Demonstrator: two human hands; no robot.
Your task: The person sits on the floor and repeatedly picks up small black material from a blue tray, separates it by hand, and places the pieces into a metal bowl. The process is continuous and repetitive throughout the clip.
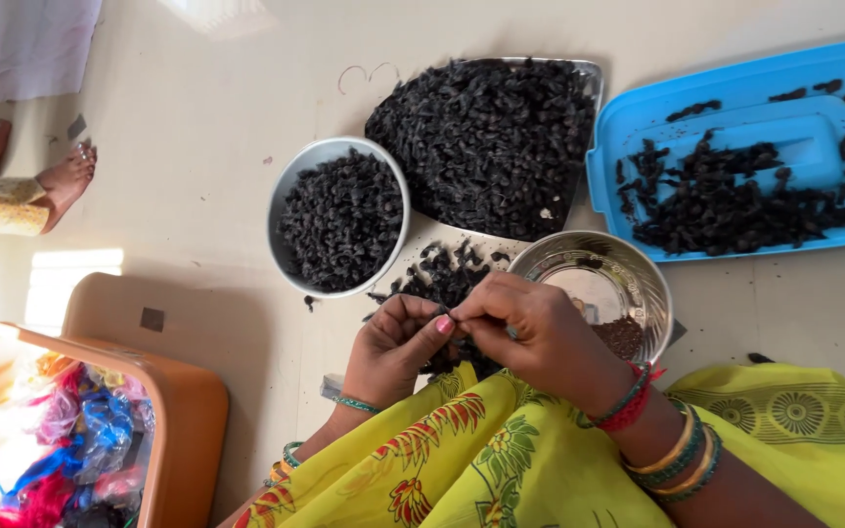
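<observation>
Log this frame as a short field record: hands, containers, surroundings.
left hand: left hand pinching a small dark pod together with the right
right hand: right hand, fingertips meeting the left's
white bowl: white bowl, full of dark pieces
metal tray: metal tray, heaped dark pods
steel bowl: steel bowl, a few brown bits inside
blue lid: blue lid, scattered dark pods
other: another person's foot; orange tub

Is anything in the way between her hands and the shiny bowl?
Nothing visible is. The left hand and right hand pinch a small dark pod together right beside the shiny steel bowl, with no object between them and its rim.
</observation>
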